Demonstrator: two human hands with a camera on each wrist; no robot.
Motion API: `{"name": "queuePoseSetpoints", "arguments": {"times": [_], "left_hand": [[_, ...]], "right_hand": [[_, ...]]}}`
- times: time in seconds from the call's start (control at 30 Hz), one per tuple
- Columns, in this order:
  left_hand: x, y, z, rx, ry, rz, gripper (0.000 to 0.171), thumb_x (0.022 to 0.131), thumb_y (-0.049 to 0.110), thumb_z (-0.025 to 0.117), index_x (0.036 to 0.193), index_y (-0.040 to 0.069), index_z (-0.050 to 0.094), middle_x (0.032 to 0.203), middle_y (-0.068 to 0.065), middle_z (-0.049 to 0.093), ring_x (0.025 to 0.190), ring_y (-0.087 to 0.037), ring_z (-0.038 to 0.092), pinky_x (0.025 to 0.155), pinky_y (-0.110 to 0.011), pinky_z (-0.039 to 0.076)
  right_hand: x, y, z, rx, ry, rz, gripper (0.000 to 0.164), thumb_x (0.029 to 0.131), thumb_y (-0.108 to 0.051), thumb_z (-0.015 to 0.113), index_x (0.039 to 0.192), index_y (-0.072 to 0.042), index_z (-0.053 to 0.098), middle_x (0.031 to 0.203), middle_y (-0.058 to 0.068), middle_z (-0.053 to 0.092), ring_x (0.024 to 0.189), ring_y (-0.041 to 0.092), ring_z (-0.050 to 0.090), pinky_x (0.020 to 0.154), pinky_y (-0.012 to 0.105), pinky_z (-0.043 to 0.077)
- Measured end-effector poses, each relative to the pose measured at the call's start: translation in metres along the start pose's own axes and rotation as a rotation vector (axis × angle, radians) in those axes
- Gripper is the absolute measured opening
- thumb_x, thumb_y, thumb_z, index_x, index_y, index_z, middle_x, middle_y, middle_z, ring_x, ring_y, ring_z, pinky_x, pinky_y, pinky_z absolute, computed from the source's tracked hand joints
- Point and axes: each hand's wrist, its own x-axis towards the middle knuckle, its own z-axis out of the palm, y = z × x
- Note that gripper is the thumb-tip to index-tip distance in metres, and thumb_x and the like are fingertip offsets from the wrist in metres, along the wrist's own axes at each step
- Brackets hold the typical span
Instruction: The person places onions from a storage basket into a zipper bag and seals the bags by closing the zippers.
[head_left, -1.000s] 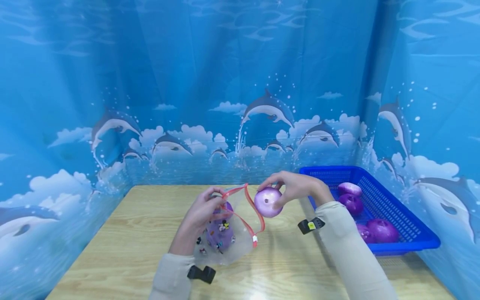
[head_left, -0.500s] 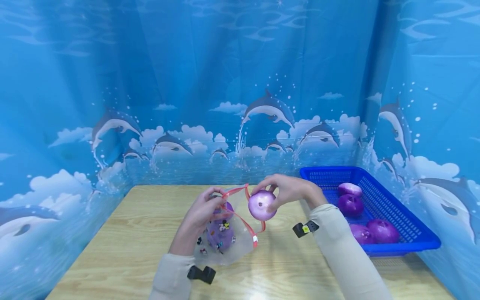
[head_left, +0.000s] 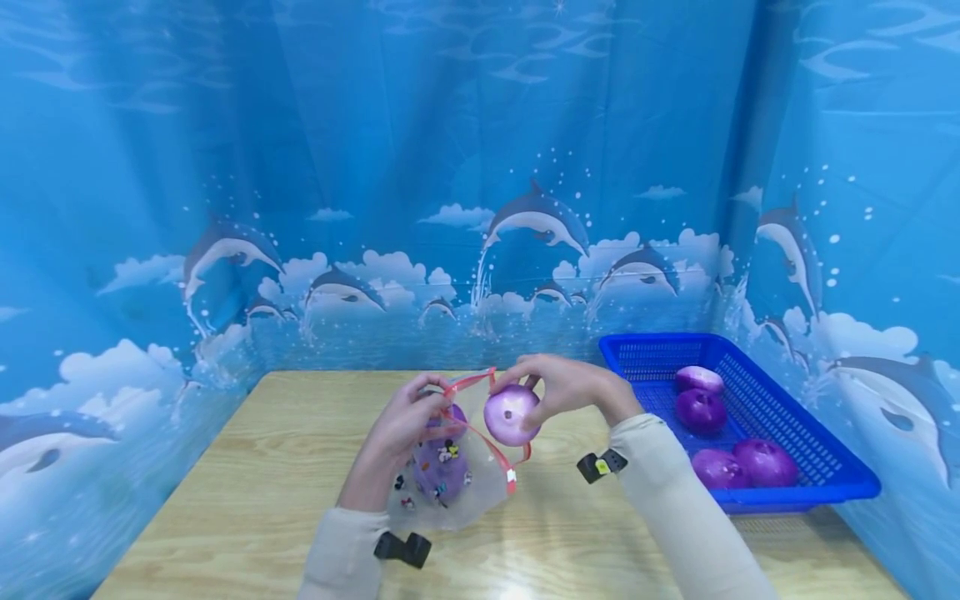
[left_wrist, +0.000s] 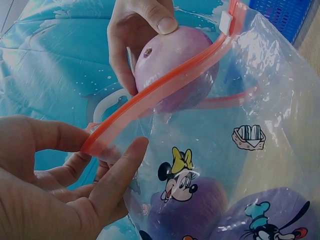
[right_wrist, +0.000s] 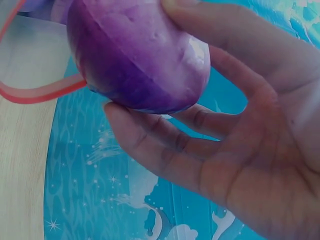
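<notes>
My right hand (head_left: 566, 385) grips a round, glossy purple onion (head_left: 508, 415) between thumb and fingers, at the mouth of a clear zip bag (head_left: 480, 500). Seen from the left wrist, that onion (left_wrist: 172, 62) lies partly behind the bag's red zip edge (left_wrist: 165, 82), within its opening. The left hand (head_left: 405, 421) pinches this edge at one corner and keeps the mouth apart. Through the cartoon-printed plastic, purple onions (left_wrist: 192, 205) show low in the bag. From the right wrist, fingertips (right_wrist: 117, 112) support the onion from below, with the thumb on its other side.
To the right stands a blue plastic basket (head_left: 832, 467) with several purple onions (head_left: 765, 462) in it. The wooden table (head_left: 247, 500) lies beneath both arms. A blue dolphin-print curtain (head_left: 420, 167) hangs behind and on both sides.
My right hand has moved left with the onion, from just right of the bag's mouth to within it. The left hand and the bag have hardly moved.
</notes>
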Motion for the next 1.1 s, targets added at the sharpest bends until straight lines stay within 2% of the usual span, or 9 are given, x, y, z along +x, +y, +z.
{"name": "queuePoseSetpoints", "arguments": {"times": [0.27,0.43,0.6,0.83,1.1], "left_hand": [[0.000,0.000,0.000,-0.008,-0.011,0.011,0.010,0.103,0.004,0.052,0.112,0.007,0.057,0.096,-0.010,0.058,0.083,-0.022,0.067,0.084,-0.042,0.067],[0.001,0.000,0.000,-0.010,-0.012,0.017,0.010,0.104,0.004,0.052,0.113,0.006,0.056,0.097,-0.012,0.058,0.083,-0.022,0.066,0.088,-0.045,0.066],[0.002,0.000,-0.001,-0.017,0.014,0.013,0.011,0.104,0.006,0.052,0.114,0.006,0.057,0.100,-0.014,0.058,0.085,-0.023,0.066,0.089,-0.045,0.066],[0.003,0.000,-0.001,-0.025,0.054,0.029,0.013,0.104,0.004,0.051,0.115,0.006,0.057,0.102,-0.014,0.058,0.083,-0.022,0.068,0.084,-0.041,0.067],[0.003,0.001,0.000,-0.064,0.072,0.048,0.015,0.102,0.001,0.050,0.115,0.005,0.056,0.095,-0.011,0.057,0.079,-0.021,0.067,0.086,-0.042,0.067]], "right_hand": [[0.004,-0.005,0.007,-0.031,0.018,-0.007,0.057,0.080,-0.017,0.086,0.134,-0.025,0.069,0.118,0.001,0.063,0.111,0.022,0.062,0.088,0.030,0.060],[0.006,-0.006,0.010,-0.044,0.036,-0.039,0.059,0.078,-0.017,0.087,0.134,-0.020,0.068,0.118,0.003,0.064,0.111,0.024,0.062,0.088,0.033,0.061],[0.006,-0.009,0.015,-0.056,0.044,-0.013,0.060,0.078,-0.018,0.088,0.135,-0.020,0.067,0.118,0.002,0.064,0.112,0.023,0.061,0.090,0.038,0.062],[0.007,-0.010,0.020,-0.077,0.049,0.008,0.059,0.078,-0.017,0.088,0.133,-0.022,0.067,0.117,0.001,0.065,0.112,0.025,0.065,0.086,0.030,0.061],[0.010,-0.007,0.022,-0.062,0.025,0.008,0.059,0.080,-0.015,0.087,0.135,-0.019,0.065,0.126,0.003,0.067,0.116,0.027,0.066,0.089,0.031,0.062]]}}
